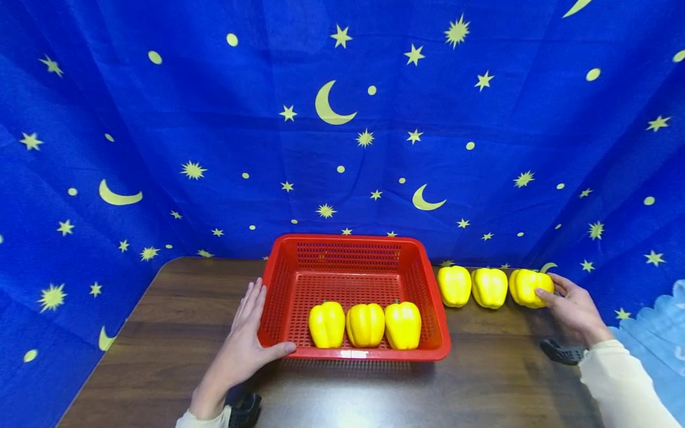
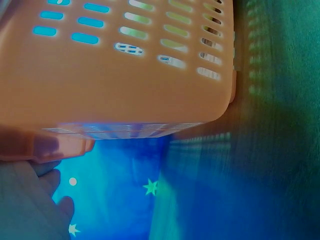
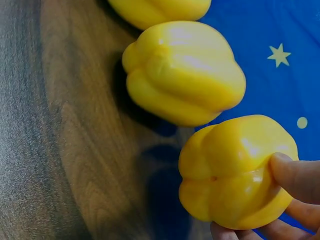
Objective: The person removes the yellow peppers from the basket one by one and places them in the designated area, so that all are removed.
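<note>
My right hand (image 1: 575,306) grips a yellow bell pepper (image 1: 527,288) at the right end of a row, thumb on its near side and fingers behind. In the right wrist view that bell pepper (image 3: 237,172) shows its bottom end toward the camera. Two more yellow bell peppers, a middle one (image 1: 489,288) and a left one (image 1: 454,286), stand beside it. My left hand (image 1: 243,336) rests with straight fingers along the left side of a red plastic basket (image 1: 440,321), thumb on its front rim. Inside, three yellow bell peppers (image 1: 365,325) line the front wall.
The basket stands on a brown wooden table (image 1: 481,368), near its back edge. Behind hangs a blue cloth (image 1: 241,131) with yellow stars and moons. A light blue scalloped cloth (image 1: 653,333) is at the far right.
</note>
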`<state>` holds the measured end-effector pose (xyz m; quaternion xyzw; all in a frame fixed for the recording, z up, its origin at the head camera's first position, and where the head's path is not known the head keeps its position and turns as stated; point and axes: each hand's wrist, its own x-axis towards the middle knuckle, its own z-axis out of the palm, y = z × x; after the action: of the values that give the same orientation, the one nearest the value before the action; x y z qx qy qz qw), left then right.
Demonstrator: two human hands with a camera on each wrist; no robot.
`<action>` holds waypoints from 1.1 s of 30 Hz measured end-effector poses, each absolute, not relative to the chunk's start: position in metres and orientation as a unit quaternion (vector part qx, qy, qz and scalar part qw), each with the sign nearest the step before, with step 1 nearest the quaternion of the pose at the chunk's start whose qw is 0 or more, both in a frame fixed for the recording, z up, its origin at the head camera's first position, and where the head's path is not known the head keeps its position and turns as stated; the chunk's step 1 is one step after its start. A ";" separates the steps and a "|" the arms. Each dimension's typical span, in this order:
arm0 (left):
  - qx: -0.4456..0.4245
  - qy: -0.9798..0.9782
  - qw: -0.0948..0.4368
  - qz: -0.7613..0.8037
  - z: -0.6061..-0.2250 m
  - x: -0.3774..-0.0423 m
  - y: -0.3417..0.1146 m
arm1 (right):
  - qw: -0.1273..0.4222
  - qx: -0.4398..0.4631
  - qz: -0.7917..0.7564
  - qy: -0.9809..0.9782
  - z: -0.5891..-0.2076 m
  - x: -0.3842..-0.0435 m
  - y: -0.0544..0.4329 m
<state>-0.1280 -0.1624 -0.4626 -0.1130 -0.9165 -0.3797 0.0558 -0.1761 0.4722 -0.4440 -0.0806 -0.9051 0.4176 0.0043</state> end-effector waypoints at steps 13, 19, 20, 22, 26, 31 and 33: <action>-0.113 -0.915 0.054 -0.384 -0.462 -0.129 -0.162 | -0.011 -0.105 0.398 -0.911 -0.458 -0.184 0.474; -0.121 -0.913 0.066 -0.384 -0.462 -0.129 -0.162 | -0.024 -0.128 0.414 -0.901 -0.458 -0.187 0.471; -0.122 -0.912 0.066 -0.385 -0.462 -0.129 -0.162 | -0.025 -0.128 0.415 -0.900 -0.458 -0.188 0.470; -0.121 -0.912 0.066 -0.385 -0.462 -0.129 -0.162 | -0.026 -0.130 0.416 -0.900 -0.458 -0.189 0.469; -0.116 -0.913 0.063 -0.386 -0.462 -0.129 -0.162 | -0.027 -0.134 0.398 -0.907 -0.457 -0.190 0.468; -0.115 -0.913 0.062 -0.385 -0.463 -0.128 -0.162 | -0.024 -0.149 0.400 -0.904 -0.457 -0.191 0.466; -0.114 -0.914 0.063 -0.385 -0.463 -0.128 -0.162 | -0.026 -0.147 0.402 -0.903 -0.456 -0.191 0.465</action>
<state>-0.1281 -0.1623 -0.4629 -0.1141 -0.9137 -0.3851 0.0625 -0.1910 0.4650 -0.4558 -0.1470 -0.9035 0.4018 -0.0258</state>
